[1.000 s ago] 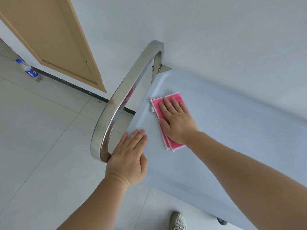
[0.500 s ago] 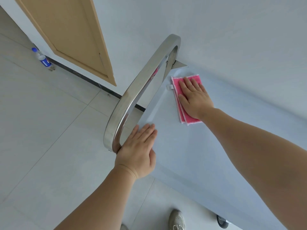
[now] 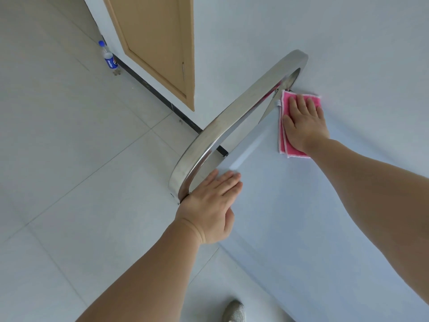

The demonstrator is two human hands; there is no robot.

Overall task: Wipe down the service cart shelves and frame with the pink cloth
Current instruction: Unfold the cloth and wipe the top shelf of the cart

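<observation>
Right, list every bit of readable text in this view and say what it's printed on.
Bottle on the floor by the door: white lettering on a blue label, too small and blurred to read with certainty.
Pink cloth: a small white tag at its edge, no print legible.
Cart handle, top shelf, door, shoe: no text visible.

Left hand (image 3: 210, 206): flat, palm down, fingers together and extended, thumb tucked along the side; bare forearm runs back toward the lower left. Right hand (image 3: 303, 123): flat, palm down, fingers spread slightly, pressing downward; bare right arm extended, nearly straight, reaching farther forward than the left.
</observation>
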